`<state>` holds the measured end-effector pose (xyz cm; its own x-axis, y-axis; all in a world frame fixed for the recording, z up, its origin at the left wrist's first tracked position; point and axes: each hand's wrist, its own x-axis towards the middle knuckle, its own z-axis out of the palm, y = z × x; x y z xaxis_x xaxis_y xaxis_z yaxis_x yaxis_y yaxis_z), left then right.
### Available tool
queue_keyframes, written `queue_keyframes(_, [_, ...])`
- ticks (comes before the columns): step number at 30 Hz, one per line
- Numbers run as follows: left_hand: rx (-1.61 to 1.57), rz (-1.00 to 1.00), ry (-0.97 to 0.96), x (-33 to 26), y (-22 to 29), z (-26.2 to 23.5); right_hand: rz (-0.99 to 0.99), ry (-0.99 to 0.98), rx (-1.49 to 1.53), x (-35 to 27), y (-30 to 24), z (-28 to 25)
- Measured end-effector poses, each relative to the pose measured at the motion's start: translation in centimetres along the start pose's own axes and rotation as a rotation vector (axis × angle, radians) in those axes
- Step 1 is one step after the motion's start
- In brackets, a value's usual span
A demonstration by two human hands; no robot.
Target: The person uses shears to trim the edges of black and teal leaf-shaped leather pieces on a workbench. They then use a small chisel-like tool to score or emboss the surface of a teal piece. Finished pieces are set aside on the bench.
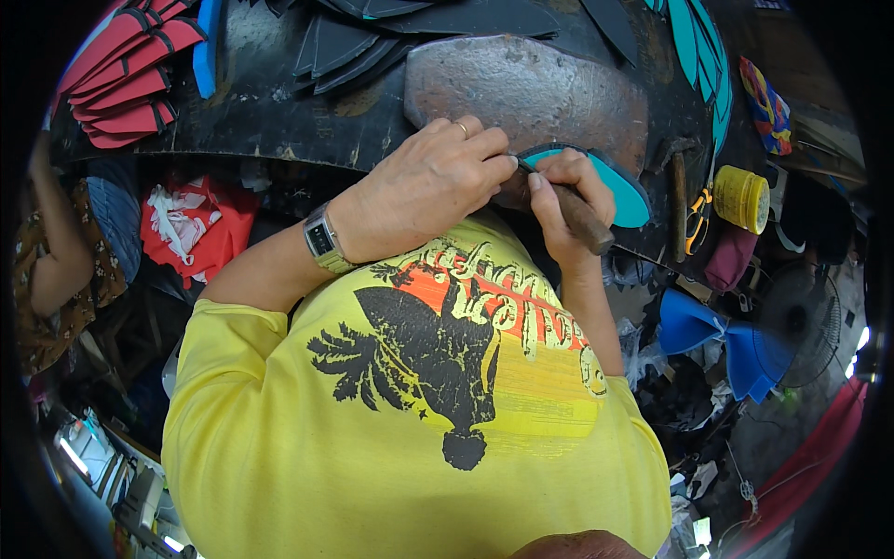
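Close to my body, at the near edge of a worn grey-brown slab (526, 84), both hands work together. My right hand (570, 177) is closed around a wooden-handled tool (585, 224), its thin dark end pointing left toward my other hand. Beneath those fingers lies a teal shoe sole (628, 194) with a dark rim, partly covered by the hand. My left hand (438, 168), wearing a ring and a metal watch (324, 240), has its fingers pinched together beside the tool's tip. Whatever they pinch is hidden.
Stacked red sole pieces (126, 84) lie far left; black ones (345, 51) and teal ones (694, 47) lie at the back. A hammer (678, 186), orange-handled scissors (697, 224) and a yellow tub (740, 198) stand right. A fan (796, 321) is lower right. Another person's arm (56, 242) shows left.
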<state>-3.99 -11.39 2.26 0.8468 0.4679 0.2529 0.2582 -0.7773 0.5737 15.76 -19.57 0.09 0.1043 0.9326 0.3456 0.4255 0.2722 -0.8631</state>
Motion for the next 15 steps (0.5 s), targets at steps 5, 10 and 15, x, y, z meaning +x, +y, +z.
queue_keyframes(5, [-0.038,-0.021,0.015,0.09,-0.13,0.05,0.099,0.058,0.167,-0.11,-0.12,-0.14])
queue_keyframes(10, [-0.009,-0.008,0.009,-0.06,-0.07,0.11,0.137,0.124,0.247,-0.07,0.07,-0.28])
queue_keyframes(15, [0.015,0.019,-0.018,-0.12,-0.02,0.14,0.086,0.124,0.169,-0.02,0.35,0.08])
